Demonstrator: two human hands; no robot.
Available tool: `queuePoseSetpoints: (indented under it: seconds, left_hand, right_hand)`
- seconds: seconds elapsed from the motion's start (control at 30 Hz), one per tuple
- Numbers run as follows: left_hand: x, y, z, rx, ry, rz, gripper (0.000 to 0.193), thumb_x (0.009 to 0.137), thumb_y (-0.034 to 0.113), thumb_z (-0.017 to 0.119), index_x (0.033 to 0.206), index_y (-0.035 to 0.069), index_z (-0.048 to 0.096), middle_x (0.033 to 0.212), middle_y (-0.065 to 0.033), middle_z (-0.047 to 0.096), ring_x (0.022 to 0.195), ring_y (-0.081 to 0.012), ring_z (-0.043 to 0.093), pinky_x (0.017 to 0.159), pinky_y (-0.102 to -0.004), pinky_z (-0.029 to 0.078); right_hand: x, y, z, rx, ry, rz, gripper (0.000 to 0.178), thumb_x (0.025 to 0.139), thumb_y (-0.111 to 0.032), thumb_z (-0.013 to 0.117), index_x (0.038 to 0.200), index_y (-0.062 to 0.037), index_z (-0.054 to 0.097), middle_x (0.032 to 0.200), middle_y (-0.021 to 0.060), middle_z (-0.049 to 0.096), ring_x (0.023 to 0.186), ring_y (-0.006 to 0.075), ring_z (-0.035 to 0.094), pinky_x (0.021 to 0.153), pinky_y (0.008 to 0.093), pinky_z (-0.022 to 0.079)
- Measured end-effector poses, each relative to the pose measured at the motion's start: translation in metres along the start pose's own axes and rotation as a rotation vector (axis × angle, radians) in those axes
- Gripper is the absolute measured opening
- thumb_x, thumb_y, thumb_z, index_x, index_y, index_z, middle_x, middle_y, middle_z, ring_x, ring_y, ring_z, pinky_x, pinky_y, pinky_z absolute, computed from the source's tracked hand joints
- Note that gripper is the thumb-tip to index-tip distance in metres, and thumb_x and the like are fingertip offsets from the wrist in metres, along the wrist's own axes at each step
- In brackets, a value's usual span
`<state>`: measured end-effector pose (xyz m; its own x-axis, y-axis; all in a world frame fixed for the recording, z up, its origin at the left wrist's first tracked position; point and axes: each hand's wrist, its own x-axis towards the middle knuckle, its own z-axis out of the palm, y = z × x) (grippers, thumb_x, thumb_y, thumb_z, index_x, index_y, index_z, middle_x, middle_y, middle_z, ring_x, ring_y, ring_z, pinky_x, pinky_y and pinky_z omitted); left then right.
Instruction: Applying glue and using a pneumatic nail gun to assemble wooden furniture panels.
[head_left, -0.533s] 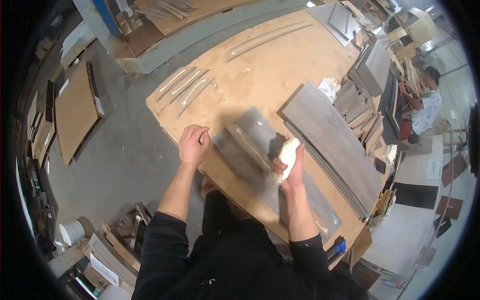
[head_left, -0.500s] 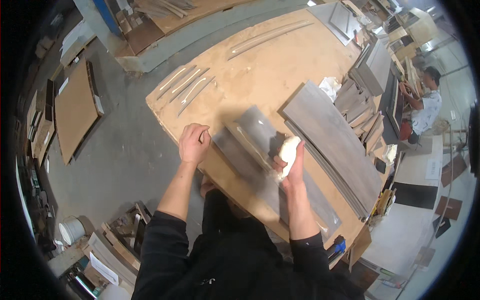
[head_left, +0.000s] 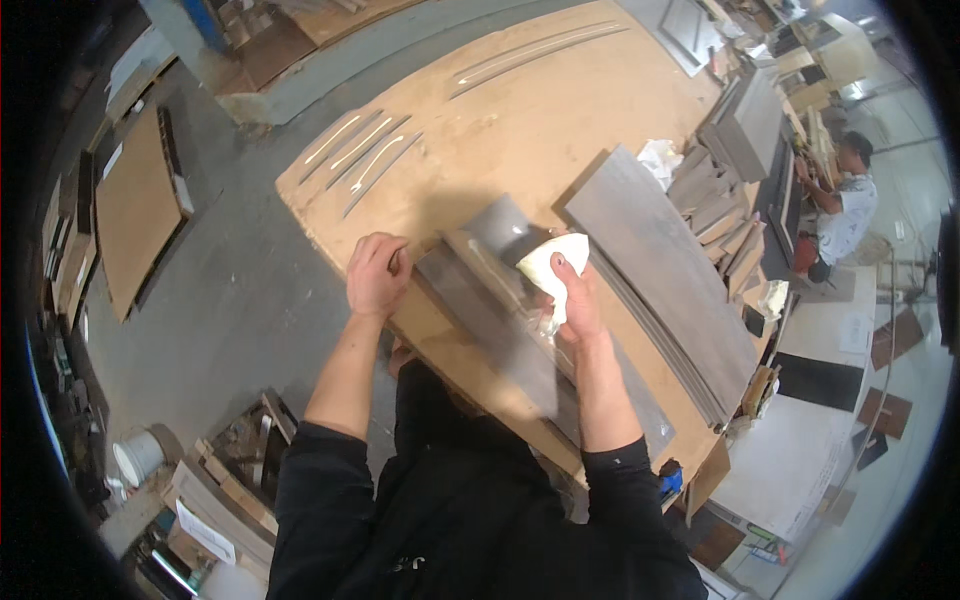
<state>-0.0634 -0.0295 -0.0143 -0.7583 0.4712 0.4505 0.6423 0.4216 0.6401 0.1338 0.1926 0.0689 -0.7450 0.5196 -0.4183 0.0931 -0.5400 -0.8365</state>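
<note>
Right hand [head_left: 580, 300]: closed firmly around a soft white bag, thumb laid along its near side.
White bag [head_left: 553, 258]: plump and smooth at the upper end, narrowing to crumpled, clear-looking film below the grip; it is above the grey panels, close to the narrow strip.
Narrow strip [head_left: 487, 267]: brownish grey, lying lengthwise over the panels, with a pale bead along its upper part; its lower end is hidden behind the hand and bag.
Grey panels [head_left: 503, 222]: long and flat, set aslant near the table's close edge.
Table [head_left: 530, 150]: broad, tan, lightly marked.
Short strips [head_left: 362, 147]: grey, side by side at the far left corner, cream lines on them.
Long strips [head_left: 540, 55]: at the far edge, also with a pale line.
Board stack [head_left: 660, 280]: large grey boards to the right of the panels.
Offcut pile [head_left: 715, 210]: loose narrow pieces beyond the stack, beside crumpled white paper [head_left: 658, 163].
Room: grey floor [head_left: 240, 260], a white bucket [head_left: 138, 458] at lower left, a co-worker [head_left: 845, 210] at far right.
Left hand [head_left: 375, 275]: fingers curled inward by the table's left edge; cannot tell whether they pinch anything.
Forearms: bare below dark sleeves, both reaching forward.
</note>
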Motion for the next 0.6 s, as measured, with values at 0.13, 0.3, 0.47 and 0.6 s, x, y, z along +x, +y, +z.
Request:
queuePoseSetpoints:
  seconds: [0.13, 0.3, 0.47, 0.6]
  left_hand:
    - [0.000, 0.001, -0.002, -0.010, -0.011, 0.000, 0.015, 0.082, 0.005, 0.073, 0.095, 0.011, 0.070, 0.093, -0.0052, 0.065, 0.091, -0.0287, 0.063, 0.079, -0.0401, 0.053]
    - [0.000, 0.002, -0.004, -0.019, 0.008, -0.021, 0.012, 0.082, 0.005, 0.073, 0.092, 0.011, 0.070, 0.092, -0.0049, 0.065, 0.090, -0.0285, 0.062, 0.078, -0.0403, 0.053]
    - [0.000, 0.000, -0.005, -0.020, 0.008, -0.013, 0.013, 0.081, 0.003, 0.073, 0.092, 0.010, 0.070, 0.093, -0.0057, 0.066, 0.090, -0.0287, 0.063, 0.078, -0.0400, 0.053]
    - [-0.001, 0.001, -0.005, -0.020, -0.007, -0.019, 0.014, 0.081, 0.003, 0.072, 0.093, 0.009, 0.070, 0.095, -0.0067, 0.066, 0.091, -0.0290, 0.064, 0.079, -0.0394, 0.053]
  right_hand:
    - [0.015, -0.001, 0.005, -0.409, 0.122, -0.086, 0.037, 0.091, -0.021, 0.078, 0.122, -0.0080, 0.064, 0.097, 0.0043, 0.072, 0.077, 0.0128, 0.066, 0.061, 0.0284, 0.053]
    - [0.025, 0.008, 0.027, -0.769, 0.208, -0.288, 0.029, 0.085, -0.022, 0.084, 0.103, -0.0030, 0.072, 0.095, 0.0034, 0.074, 0.084, 0.0131, 0.067, 0.080, 0.0305, 0.053]
    - [0.036, 0.013, 0.039, -0.808, 0.203, -0.321, 0.031, 0.083, -0.025, 0.085, 0.102, -0.0032, 0.073, 0.089, 0.0042, 0.075, 0.082, 0.0124, 0.067, 0.076, 0.0306, 0.053]
    - [0.040, 0.018, 0.036, -0.862, 0.218, -0.336, 0.029, 0.083, -0.025, 0.086, 0.099, -0.0038, 0.074, 0.087, 0.0057, 0.075, 0.079, 0.0127, 0.067, 0.074, 0.0311, 0.053]
